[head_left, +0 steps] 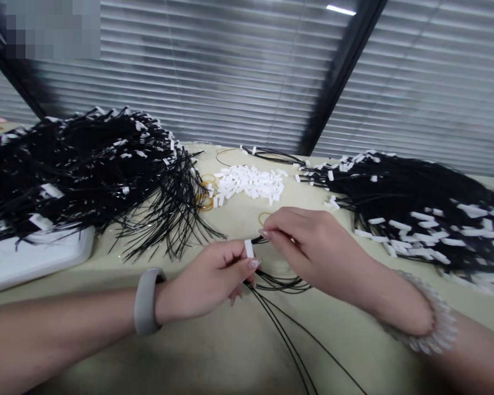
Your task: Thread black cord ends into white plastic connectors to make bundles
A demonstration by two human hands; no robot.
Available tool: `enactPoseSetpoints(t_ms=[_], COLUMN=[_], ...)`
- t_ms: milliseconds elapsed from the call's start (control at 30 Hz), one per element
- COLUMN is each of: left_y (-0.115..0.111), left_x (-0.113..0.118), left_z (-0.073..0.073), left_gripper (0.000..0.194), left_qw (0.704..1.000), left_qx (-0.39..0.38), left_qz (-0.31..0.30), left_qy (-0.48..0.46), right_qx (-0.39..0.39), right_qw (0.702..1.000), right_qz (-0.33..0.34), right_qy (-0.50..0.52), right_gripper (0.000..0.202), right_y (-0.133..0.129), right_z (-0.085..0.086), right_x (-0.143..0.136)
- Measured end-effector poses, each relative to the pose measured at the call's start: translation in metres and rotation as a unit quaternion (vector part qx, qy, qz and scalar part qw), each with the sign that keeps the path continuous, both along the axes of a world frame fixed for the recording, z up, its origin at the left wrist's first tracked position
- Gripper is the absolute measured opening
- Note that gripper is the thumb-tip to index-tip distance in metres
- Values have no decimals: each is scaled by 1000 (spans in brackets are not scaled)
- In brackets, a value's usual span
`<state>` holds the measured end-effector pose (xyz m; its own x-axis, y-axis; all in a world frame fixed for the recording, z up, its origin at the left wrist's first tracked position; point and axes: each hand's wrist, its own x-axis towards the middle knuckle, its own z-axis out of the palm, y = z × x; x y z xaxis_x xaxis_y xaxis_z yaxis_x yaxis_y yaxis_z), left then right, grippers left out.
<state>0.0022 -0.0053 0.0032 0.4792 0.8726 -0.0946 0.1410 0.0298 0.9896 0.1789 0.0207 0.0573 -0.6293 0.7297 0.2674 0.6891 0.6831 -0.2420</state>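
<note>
Near the centre, my left hand [214, 277] is closed on a white connector [249, 249], pinched between thumb and fingers. Thin black wires [278, 282] hang below its fingertips and run toward the lower right. Just to the right, my right hand [313, 241] pinches the end of a short black wire [257, 240] that reaches the connector. A yellow rubber band [264, 218] shows beside the right fingertips. Behind both hands lies a heap of small white connectors [251, 182].
A large pile of black wires [78, 164] with white ends fills the left, partly over a white tray [66, 252]. Another wire bundle [415, 192] lies at right. Yellow rubber bands [206, 203] sit beside the connector heap. Blinds [230, 66] stand behind the table [181, 351].
</note>
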Motion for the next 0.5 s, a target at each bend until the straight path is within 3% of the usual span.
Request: enactPoseSetpoints(t_ms=[267, 500], left_y=[0, -1], left_x=[1, 1], left_z=[0, 1], left_gripper=[23, 24], left_qw=[1000, 1000], left_qx=[-5, 0], left_qz=[-4, -6], left_qy=[-12, -4], right_qx=[3, 24], right_qw=[995, 995], right_qz=[-5, 6], right_qy=[-104, -96], right_gripper=[18, 21], right_y=[-9, -10], right_z=[5, 1], right_x=[0, -3])
